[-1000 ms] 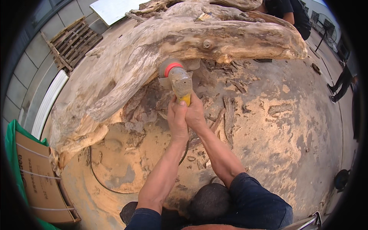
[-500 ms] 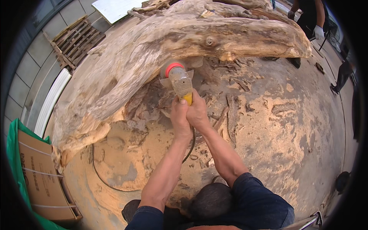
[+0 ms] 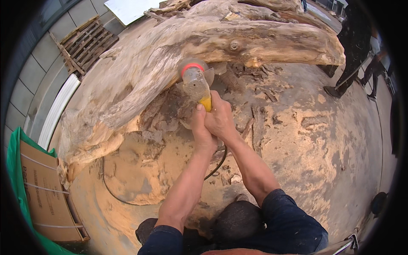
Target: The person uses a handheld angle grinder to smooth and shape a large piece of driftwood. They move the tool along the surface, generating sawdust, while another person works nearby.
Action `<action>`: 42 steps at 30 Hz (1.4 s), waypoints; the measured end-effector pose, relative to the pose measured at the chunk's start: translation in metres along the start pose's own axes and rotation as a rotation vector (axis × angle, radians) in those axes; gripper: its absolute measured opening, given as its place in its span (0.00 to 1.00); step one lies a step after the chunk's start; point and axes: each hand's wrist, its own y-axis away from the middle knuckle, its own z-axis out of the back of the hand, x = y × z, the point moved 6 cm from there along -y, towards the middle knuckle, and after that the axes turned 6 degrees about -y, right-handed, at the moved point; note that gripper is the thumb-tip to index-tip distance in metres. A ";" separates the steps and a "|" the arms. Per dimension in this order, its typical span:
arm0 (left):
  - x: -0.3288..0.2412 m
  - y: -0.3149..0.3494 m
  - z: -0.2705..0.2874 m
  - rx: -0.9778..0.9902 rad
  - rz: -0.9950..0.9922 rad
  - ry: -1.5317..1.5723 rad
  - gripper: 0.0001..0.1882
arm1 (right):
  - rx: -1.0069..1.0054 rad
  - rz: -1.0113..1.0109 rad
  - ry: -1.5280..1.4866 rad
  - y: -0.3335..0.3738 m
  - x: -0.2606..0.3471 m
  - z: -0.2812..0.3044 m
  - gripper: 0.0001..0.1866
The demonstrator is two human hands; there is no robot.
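Both my hands are wrapped round the yellow grip of an angle grinder (image 3: pixel 197 87), one pressed against the other. My left hand (image 3: pixel 201 127) closes on it from the left, and my right hand (image 3: pixel 221 117) from the right. At the head of the grinder, a blurred disc with a red ring (image 3: pixel 192 68) meets the underside of a big, bark-stripped log (image 3: pixel 148 68). A dark cord (image 3: pixel 217 166) runs from the grip down behind my forearms. Where the disc touches the wood is partly hidden by the tool.
Bark strips (image 3: pixel 257 127) and sawdust (image 3: pixel 297 140) cover the concrete. The cord (image 3: pixel 111 191) curves across the floor at left. A strapped cardboard box (image 3: pixel 44 187), a white beam (image 3: pixel 59 112) and a wooden pallet (image 3: pixel 87 44) stand left. People (image 3: pixel 355 46) are at far right.
The grinder's head has tilted slightly, and my hands have shifted a little to the right with it. At far right, a person in dark clothes has come nearer the log's end.
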 end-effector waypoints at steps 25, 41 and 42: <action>-0.034 0.004 -0.037 -0.058 0.006 -0.090 0.22 | -0.085 -0.178 -0.075 -0.013 0.031 0.014 0.13; -0.008 0.032 0.006 -0.170 -0.154 -0.276 0.29 | 0.112 -0.359 -0.245 0.034 -0.022 -0.001 0.20; -0.006 0.031 0.007 -0.153 -0.149 -0.348 0.31 | 0.088 -0.349 -0.306 0.037 -0.029 0.001 0.20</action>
